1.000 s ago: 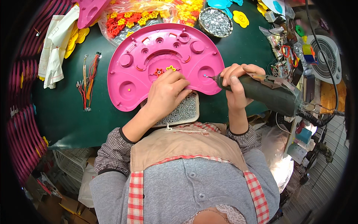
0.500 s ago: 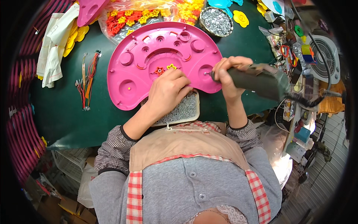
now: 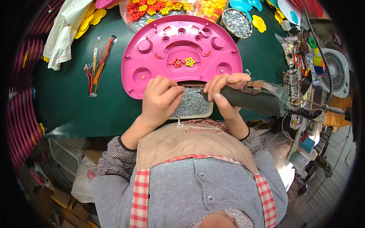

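Note:
A pink curved plastic panel point(image 3: 184, 52) lies on the table, with a red star-shaped piece point(image 3: 177, 62) and a yellow star-shaped piece point(image 3: 189, 61) side by side in its middle recess. Nearer to me is a pale tray point(image 3: 210, 112) full of small silver screws. My left hand point(image 3: 159, 98) is over the tray's left side, thumb and fingers pinched together; whatever they hold is too small to make out. Wrapped round a dark electric screwdriver point(image 3: 254, 99), my right hand point(image 3: 223, 93) holds it almost level, its tip pointing left above the tray.
Bundled wires point(image 3: 99, 68) lie at left, near a white cloth-like sheet point(image 3: 62, 41). Behind the panel are a bag of red and yellow stars point(image 3: 152, 9) and a round bowl point(image 3: 249, 31) of silver parts. A fan point(image 3: 336, 72) stands at right; the screwdriver's cable point(image 3: 326, 72) hangs there.
My left hand has left the star pieces and come back to the screw tray. My right hand has brought the screwdriver from the panel's right recess toward the tray.

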`<state>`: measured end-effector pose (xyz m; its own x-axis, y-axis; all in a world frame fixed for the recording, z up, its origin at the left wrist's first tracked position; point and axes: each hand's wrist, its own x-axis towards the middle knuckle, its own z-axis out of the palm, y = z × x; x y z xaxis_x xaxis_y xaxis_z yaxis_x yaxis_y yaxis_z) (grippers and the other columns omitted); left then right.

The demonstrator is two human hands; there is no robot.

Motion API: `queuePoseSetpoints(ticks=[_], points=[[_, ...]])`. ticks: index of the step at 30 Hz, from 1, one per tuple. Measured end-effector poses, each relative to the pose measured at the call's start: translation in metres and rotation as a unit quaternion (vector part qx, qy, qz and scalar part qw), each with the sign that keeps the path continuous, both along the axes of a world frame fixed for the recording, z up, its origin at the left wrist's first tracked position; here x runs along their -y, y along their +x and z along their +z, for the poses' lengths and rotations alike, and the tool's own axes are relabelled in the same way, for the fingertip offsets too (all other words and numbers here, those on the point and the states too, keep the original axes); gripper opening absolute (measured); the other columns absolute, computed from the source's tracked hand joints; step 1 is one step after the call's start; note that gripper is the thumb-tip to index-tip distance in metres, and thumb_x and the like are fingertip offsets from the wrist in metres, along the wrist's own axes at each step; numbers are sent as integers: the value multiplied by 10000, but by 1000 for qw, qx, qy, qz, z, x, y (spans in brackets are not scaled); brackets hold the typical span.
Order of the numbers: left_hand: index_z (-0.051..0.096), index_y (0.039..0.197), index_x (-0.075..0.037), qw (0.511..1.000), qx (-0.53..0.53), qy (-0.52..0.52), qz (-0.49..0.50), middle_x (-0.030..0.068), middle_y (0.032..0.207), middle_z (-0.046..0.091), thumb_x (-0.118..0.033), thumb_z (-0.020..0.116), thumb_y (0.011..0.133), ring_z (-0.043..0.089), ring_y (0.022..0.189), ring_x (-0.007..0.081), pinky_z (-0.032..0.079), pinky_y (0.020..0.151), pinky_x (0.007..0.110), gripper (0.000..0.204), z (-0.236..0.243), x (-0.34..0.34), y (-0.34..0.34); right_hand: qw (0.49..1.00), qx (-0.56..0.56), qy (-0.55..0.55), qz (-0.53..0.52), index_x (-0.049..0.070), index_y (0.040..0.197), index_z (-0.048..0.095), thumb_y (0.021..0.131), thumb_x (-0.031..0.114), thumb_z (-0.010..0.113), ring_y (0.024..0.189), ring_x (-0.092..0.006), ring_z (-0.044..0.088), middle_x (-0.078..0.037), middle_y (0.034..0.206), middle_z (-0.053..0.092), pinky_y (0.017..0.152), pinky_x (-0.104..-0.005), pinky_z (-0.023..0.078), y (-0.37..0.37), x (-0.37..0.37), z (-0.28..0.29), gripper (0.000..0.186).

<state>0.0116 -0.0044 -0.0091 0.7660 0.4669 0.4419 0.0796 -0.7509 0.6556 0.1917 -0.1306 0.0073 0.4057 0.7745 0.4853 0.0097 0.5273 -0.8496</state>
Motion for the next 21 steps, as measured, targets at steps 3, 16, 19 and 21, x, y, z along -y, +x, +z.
queuePoseSetpoints(ticks=[3, 16, 19, 21], points=[[766, 888, -105, 999, -23, 24, 10, -10, 891, 658, -103, 866, 717, 584, 844, 224, 442, 797, 386, 199, -2, 8, 1, 1000, 18, -7, 13, 69, 1274, 378, 881, -96, 642, 663, -181, 597, -69, 769, 581, 725, -399, 570, 1, -4, -1, 502], [743, 917, -112, 999, -9, -19, -44, -4, 858, 636, -168, 883, 740, 576, 864, 221, 422, 877, 403, 232, -1, 11, 16, 999, -31, 19, 11, 166, 1327, 440, 863, 23, 623, 601, -189, 556, -59, 744, 551, 688, -417, 522, -5, 1, 55, 519], [723, 861, -105, 998, 18, -55, -35, 6, 818, 621, -163, 880, 746, 574, 839, 228, 428, 840, 396, 203, -2, 12, 13, 999, -49, 17, -3, 173, 1329, 443, 859, 33, 623, 600, -188, 559, -56, 748, 557, 684, -416, 518, -9, -1, 59, 523], [713, 830, -99, 996, 36, -75, -29, 14, 798, 617, -163, 878, 749, 584, 812, 234, 447, 794, 392, 194, -1, 11, 12, 997, -65, 37, 21, 156, 1309, 399, 893, -4, 642, 631, -205, 587, -76, 770, 587, 707, -427, 540, -9, -4, 62, 507]])
